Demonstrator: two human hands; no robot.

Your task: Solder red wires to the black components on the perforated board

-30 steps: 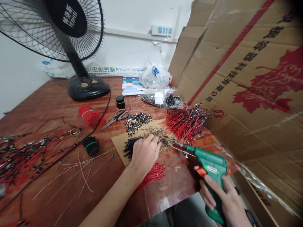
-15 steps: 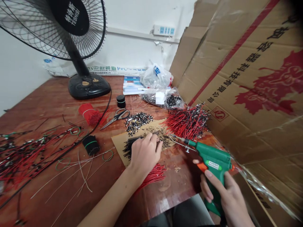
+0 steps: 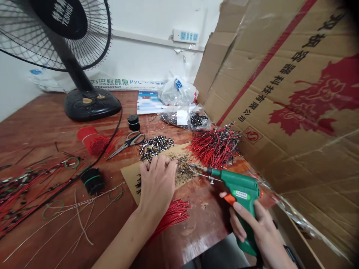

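In my right hand [image 3: 258, 224] is a green soldering gun [image 3: 241, 186] with an orange trigger. Its metal tip and thin curved feed tube point left, over a tan board [image 3: 127, 170] strewn with small dark bits. My left hand [image 3: 158, 179] rests over the board with fingers bent down and closed, across a bundle of black wires [image 3: 138, 184]. Whatever its fingertips pinch is hidden behind the hand. Red wires [image 3: 176, 213] lie beside the left wrist. Beyond the board are a heap of small black-and-silver parts [image 3: 157, 145] and a pile of red wires with dark ends [image 3: 214, 145].
Scissors [image 3: 126, 144], a banded red wire bundle [image 3: 92, 139] and banded black bundles [image 3: 92, 181] lie left of the board. A black fan [image 3: 92, 104] stands at the back left, its cord crossing the table. A large cardboard box [image 3: 280, 157] walls off the right side.
The view has swung slightly right, so things appear further left. My left hand has turned and now covers more of the black wires. The soldering gun stays in my right hand.
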